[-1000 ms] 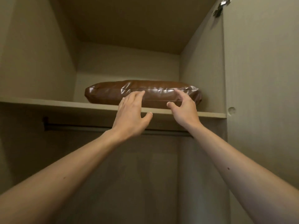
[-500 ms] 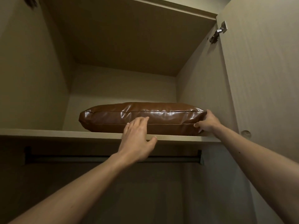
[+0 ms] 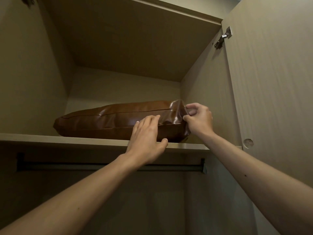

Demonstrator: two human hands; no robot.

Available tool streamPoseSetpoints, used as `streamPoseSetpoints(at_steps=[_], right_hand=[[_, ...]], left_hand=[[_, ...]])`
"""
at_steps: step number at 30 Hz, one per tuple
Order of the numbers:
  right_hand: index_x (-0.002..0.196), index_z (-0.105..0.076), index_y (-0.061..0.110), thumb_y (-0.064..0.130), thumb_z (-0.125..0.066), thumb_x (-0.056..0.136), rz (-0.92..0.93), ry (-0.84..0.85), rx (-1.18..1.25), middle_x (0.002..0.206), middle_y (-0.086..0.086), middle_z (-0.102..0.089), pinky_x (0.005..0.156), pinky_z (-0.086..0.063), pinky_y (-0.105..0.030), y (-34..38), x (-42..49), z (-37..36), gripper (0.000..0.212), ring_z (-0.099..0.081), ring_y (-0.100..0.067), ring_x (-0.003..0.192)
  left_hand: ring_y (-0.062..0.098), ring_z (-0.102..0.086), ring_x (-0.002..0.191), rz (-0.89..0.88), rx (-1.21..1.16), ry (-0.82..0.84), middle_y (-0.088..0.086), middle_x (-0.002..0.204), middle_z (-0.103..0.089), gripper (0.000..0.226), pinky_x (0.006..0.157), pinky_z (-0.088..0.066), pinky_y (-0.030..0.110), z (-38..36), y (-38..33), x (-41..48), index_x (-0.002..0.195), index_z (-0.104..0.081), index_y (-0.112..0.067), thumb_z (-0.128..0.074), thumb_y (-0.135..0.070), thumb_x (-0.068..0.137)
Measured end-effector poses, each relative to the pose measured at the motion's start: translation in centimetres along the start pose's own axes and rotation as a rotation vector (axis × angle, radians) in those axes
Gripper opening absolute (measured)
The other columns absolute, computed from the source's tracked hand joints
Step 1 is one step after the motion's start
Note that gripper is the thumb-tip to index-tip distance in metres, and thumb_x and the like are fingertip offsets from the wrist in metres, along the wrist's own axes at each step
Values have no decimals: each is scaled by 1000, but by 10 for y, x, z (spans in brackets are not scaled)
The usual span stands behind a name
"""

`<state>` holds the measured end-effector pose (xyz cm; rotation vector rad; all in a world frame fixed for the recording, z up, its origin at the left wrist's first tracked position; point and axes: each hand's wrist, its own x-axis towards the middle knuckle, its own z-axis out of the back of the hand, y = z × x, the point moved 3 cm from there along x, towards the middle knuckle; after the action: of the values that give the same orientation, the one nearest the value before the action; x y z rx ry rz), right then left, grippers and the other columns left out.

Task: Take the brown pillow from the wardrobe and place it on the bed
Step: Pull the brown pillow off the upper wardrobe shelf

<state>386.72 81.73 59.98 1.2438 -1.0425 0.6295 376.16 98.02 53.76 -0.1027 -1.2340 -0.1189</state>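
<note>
Your right hand (image 3: 199,120) pinches brown pillow (image 3: 108,121) corner, likely to drag it off shelf (image 3: 67,140) | left hand (image 3: 145,141) flat against front, fingers (image 3: 149,121) straight, gripping nothing, steadying

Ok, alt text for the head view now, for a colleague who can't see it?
The right hand pinches the right corner of the brown pillow lying on the wardrobe's top shelf, while the left hand rests flat against its front. A hanging rail runs below the shelf, and the door stands open at right.
</note>
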Motion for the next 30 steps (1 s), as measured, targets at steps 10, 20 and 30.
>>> streamPoseSetpoints(at_steps=[10,20,30], right_hand=[[144,-57,22,18,-63,103,303,489,396,112,0,-80,94,-57,-22,111,-27,-19,42,-75,-12,106],[155,-44,27,15,-71,95,252,408,-85,157,0,-49,117,-40,-42,70,-11,-26,67,-44,-24,146],[153,-45,29,66,-51,95,538,435,-208,159,0,-47,127,-10,-60,107,-20,-15,69,-40,-24,148]], left_hand=[[30,-49,131,280,37,-353,8,139,-55,65,107,-43,54,72,1,28,135,-52,-17,-70,-56,87],[13,-57,84,221,87,-340,-6,90,-59,4,62,-34,18,120,23,14,97,-62,-21,-65,-19,98],[20,-62,81,259,47,-171,4,86,-64,9,66,-48,33,215,67,-47,92,-60,-18,-61,-14,100]])
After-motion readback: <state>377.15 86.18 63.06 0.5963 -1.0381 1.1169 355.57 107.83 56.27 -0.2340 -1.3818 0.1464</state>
